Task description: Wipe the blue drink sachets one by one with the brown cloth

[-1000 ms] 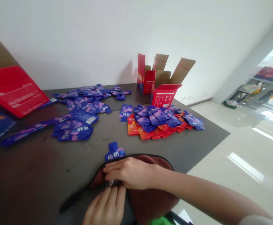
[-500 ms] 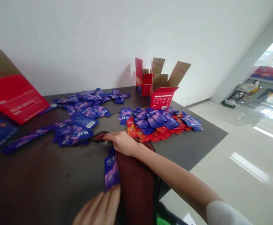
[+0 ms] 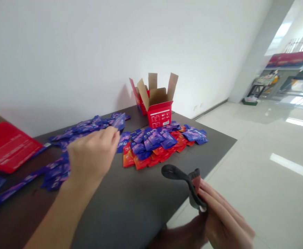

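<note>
the left hand (image 3: 92, 155) pinches a blue sachet (image 3: 119, 121) up over the dark table (image 3: 120, 207), while the right hand (image 3: 219, 214) closes around a bunched maroon cloth pouch (image 3: 193, 188) with black trim, just past the table's near right edge, right of a pile of orange and blue sachets (image 3: 151, 145)

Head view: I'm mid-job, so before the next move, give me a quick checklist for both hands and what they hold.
Left hand grip on the blue sachet: ok, pinched at the fingertips, though blurred.
Right hand grip on the dark red cloth pouch: ok, gathered in the fingers.
Pouch contents: cannot tell, it is folded over.
Pouch position: not ok, held out past the edge of the dark table, above the floor.
Open red carton: ok, upright, flaps up, apart from both hands.
</note>
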`<control>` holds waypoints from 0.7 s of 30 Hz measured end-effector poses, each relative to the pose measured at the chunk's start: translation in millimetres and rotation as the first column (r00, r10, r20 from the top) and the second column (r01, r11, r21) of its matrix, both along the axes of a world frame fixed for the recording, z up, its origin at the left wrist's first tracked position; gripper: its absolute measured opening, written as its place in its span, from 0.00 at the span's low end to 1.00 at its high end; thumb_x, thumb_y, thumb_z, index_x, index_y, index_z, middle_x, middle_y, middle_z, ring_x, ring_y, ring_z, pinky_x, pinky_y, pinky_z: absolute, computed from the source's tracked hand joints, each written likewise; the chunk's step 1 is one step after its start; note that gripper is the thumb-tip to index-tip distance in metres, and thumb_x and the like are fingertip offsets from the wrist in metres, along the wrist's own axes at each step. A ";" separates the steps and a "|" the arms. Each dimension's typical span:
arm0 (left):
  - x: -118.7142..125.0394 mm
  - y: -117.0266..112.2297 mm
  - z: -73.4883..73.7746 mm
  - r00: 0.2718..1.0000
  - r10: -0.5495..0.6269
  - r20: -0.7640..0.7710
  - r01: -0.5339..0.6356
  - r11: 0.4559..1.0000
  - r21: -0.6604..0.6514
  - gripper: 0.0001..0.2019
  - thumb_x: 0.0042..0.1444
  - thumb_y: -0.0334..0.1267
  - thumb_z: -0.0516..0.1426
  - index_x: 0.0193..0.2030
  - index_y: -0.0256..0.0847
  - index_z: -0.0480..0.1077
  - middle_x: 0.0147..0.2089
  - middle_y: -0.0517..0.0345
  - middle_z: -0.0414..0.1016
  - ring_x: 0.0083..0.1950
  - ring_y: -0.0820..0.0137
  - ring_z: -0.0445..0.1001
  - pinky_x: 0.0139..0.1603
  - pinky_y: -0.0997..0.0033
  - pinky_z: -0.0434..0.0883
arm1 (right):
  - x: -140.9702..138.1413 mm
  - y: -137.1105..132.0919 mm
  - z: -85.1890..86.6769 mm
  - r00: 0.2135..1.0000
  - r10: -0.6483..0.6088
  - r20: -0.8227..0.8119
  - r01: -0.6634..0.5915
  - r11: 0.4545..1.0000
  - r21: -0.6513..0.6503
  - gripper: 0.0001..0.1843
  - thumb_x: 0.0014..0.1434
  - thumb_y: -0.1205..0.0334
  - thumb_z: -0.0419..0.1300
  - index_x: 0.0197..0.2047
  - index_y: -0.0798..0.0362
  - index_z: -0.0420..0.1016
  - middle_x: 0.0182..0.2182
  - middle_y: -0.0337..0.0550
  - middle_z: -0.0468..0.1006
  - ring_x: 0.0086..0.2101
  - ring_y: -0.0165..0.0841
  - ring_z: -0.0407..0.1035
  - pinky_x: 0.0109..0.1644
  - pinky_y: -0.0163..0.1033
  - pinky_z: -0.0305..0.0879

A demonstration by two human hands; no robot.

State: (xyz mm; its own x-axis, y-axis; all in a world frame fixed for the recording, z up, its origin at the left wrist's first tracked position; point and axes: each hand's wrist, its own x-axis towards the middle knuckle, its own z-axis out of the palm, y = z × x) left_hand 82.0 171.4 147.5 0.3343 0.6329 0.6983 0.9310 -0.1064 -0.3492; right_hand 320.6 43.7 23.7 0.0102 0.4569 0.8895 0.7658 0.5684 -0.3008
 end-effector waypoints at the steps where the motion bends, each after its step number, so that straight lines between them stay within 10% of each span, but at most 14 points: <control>1: 18.4 10.8 2.0 0.999 -0.024 -0.029 0.023 0.999 -0.036 0.15 0.60 0.39 0.41 0.34 0.41 0.67 0.27 0.57 0.72 0.28 0.67 0.69 0.25 0.69 0.53 | 6.1 -1.5 -3.1 1.000 -0.022 0.022 0.022 1.000 0.002 0.21 0.53 0.79 0.49 0.49 0.61 0.69 0.48 0.51 0.71 0.47 0.41 0.68 0.46 0.42 0.71; 9: 113.6 61.7 -37.6 0.965 -0.225 -0.135 0.160 0.913 -0.374 0.14 0.57 0.30 0.41 0.36 0.36 0.66 0.29 0.50 0.73 0.32 0.62 0.73 0.28 0.69 0.61 | 40.8 -8.8 -18.4 0.953 -0.081 0.293 0.119 0.986 -0.116 0.20 0.57 0.71 0.51 0.54 0.63 0.63 0.53 0.55 0.66 0.52 0.43 0.63 0.49 0.43 0.69; 21: 107.8 48.7 -47.7 0.980 -0.193 -0.040 0.157 0.889 -0.429 0.18 0.60 0.43 0.40 0.41 0.42 0.68 0.33 0.53 0.75 0.33 0.63 0.73 0.32 0.67 0.63 | 38.3 -3.4 -24.5 0.967 -0.050 0.248 0.087 0.986 -0.142 0.22 0.57 0.72 0.51 0.56 0.63 0.62 0.54 0.55 0.64 0.52 0.43 0.62 0.49 0.43 0.70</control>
State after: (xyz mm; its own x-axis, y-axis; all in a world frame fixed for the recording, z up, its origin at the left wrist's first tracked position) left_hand 189.9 220.1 99.7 0.5100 0.7880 0.3449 0.8546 -0.4188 -0.3070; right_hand 358.9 40.4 -0.8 -0.1613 0.5914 0.7901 0.8620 0.4742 -0.1790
